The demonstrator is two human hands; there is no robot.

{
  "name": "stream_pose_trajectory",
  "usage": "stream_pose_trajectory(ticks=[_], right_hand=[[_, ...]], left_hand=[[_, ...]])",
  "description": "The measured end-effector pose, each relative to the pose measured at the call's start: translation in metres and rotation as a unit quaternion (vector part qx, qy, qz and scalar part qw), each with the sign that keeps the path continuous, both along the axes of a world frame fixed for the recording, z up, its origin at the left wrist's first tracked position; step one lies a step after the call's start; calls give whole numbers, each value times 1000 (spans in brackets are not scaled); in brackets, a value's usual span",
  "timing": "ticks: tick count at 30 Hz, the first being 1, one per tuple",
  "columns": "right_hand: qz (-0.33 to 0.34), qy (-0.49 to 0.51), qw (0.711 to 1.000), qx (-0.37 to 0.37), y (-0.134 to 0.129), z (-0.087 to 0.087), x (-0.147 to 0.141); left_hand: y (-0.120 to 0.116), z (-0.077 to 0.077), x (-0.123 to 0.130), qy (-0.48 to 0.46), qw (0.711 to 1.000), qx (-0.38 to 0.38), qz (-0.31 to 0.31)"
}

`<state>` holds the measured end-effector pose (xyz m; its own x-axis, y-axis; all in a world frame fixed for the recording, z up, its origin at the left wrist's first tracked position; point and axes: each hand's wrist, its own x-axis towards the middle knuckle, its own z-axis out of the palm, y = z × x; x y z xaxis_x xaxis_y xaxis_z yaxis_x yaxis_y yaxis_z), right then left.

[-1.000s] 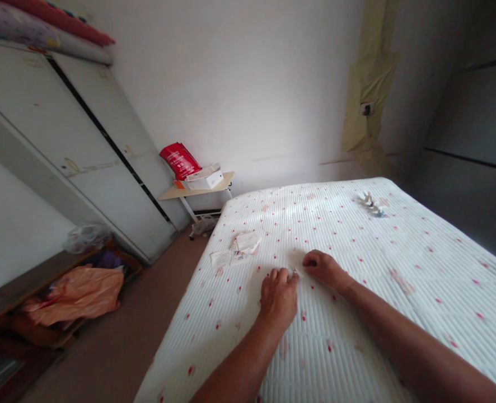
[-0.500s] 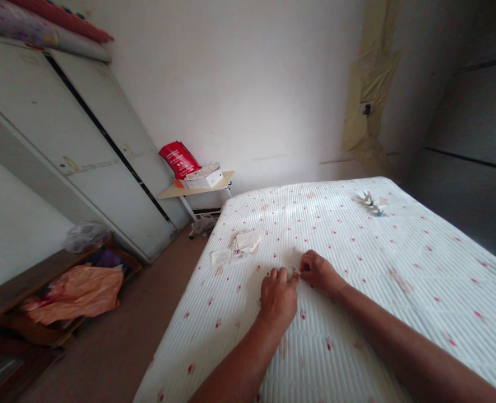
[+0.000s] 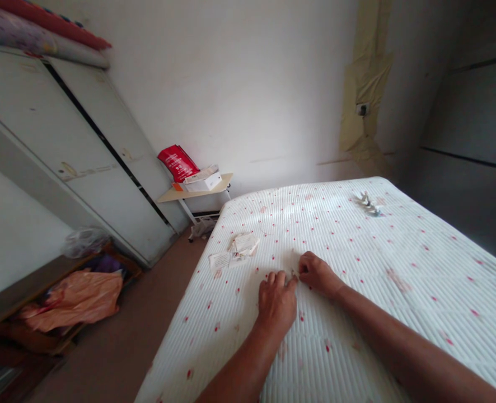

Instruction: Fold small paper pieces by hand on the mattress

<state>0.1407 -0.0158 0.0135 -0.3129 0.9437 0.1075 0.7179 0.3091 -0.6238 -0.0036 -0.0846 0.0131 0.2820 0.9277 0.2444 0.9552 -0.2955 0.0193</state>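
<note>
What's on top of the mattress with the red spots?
Some papers, a cluster of small pale things near the far end, and a tiny item, too small to identify, between the left hand and right hand. Whatever lies beneath hands or papers is covered.

Left grip (image 3: pixel 277 299) (palm down) just beside curled right grip (image 3: pixel 316 273)

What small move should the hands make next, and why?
Perhaps a light pinch by the right hand on the small pale piece, the left hand steadying it: it shows between both hands' fingertips, though any existing grip is too small to tell.
</note>
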Motion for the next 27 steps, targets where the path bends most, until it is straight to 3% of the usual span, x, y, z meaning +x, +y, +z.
stream_pose_trajectory(ticks=[17, 27], right_hand=[[-5, 19, 1000, 3, 3, -6, 2], [4, 7, 1000, 3, 7, -7, 4]], left_hand=[[-1, 3, -1, -14, 1000, -19, 8], [13, 1, -8, -143, 989, -36, 7]])
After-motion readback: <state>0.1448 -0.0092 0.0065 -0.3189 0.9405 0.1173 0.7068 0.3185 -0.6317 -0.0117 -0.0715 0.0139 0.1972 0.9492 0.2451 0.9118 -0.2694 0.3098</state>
